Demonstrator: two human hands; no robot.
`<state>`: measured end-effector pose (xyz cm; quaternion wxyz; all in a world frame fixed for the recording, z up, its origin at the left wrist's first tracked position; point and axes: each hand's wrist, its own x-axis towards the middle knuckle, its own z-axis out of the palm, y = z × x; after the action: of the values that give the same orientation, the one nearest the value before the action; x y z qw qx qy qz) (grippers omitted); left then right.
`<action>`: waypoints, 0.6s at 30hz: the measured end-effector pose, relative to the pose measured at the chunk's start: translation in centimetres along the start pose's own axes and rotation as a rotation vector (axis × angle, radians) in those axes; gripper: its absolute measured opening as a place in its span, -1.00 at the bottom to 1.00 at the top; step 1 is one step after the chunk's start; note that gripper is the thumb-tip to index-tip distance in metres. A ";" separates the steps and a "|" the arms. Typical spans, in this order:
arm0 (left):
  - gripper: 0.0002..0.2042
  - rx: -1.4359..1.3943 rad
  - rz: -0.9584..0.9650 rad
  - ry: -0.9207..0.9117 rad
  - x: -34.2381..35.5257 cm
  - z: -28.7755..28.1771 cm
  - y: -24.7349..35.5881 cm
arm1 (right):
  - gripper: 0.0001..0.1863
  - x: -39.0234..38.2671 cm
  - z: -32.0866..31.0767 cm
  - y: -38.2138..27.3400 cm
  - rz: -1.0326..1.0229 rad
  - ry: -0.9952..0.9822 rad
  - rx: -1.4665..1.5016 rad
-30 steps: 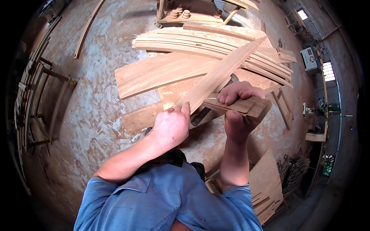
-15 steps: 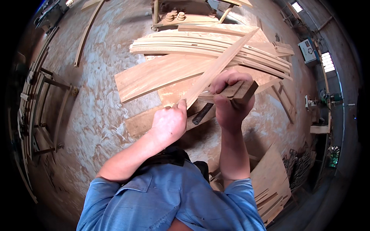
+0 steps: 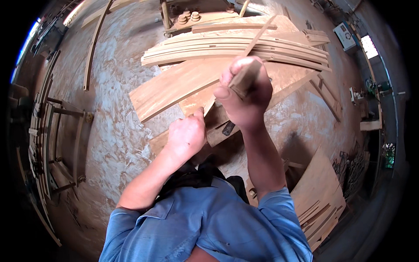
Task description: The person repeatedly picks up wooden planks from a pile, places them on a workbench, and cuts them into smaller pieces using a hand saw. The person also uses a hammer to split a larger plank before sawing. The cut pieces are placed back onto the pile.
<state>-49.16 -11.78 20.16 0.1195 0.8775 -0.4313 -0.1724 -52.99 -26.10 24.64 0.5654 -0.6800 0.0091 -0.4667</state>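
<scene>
A long, narrow wooden strip (image 3: 260, 36) runs from my left hand away toward the far right, now turned nearly edge-on. My left hand (image 3: 187, 134) is closed around its near end, thumb laid along the wood. Higher up and to the right, my right hand (image 3: 246, 102) grips a brown wooden block (image 3: 247, 78), raised in front of the strip. The hand and block hide the strip's middle, and whether the block touches it I cannot tell. A dark bar-like piece (image 3: 228, 128) shows its end below my right hand.
Ahead lie a stack of long, slightly curved wooden pieces (image 3: 183, 54) and a wide board (image 3: 174, 87). A low wooden stand (image 3: 209, 26) holds several small round pieces beyond. Wooden frames (image 3: 65, 144) lean at left; a plywood sheet (image 3: 321, 179) lies at lower right.
My right hand has moved left and up, with the block turned more end-on. The strip has rotated from showing its broad face to nearly its edge. My left hand has shifted slightly left.
</scene>
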 end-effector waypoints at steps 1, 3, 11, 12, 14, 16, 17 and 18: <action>-0.65 -0.016 0.006 0.030 -0.1 0.3 -0.1 | -0.36 0.1 0.2 -0.1 0.043 0.011 0.032; -0.67 -0.024 0.006 0.044 -0.1 0.3 -0.3 | -0.37 0.2 0.3 -0.2 0.060 -0.014 -0.039; -0.72 -0.025 0.090 0.139 0.2 0.2 -1.7 | -0.47 1.3 1.3 -1.2 0.147 -0.123 -0.040; -0.72 -0.021 0.093 0.145 0.2 0.3 -1.8 | -0.49 1.4 1.4 -1.3 0.159 -0.140 -0.015; -0.72 -0.015 0.103 0.155 0.2 0.3 -1.8 | -0.42 1.3 1.2 -1.7 0.189 -0.159 -0.037; -0.73 -0.009 0.115 0.164 0.1 0.2 -1.7 | -0.34 1.1 0.8 -1.8 0.166 -0.160 -0.035; -0.73 -0.005 0.117 0.156 0.1 0.3 -1.8 | -0.29 0.8 0.5 -1.7 0.131 -0.152 -0.025; -0.74 -0.002 0.119 0.148 0.1 0.3 -1.8 | -0.24 0.5 0.1 -1.6 0.095 -0.145 -0.015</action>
<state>-47.93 -10.84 19.17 0.1617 0.8607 -0.4723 -0.1002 -53.44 -25.75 26.18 0.5810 -0.7151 0.0041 -0.3887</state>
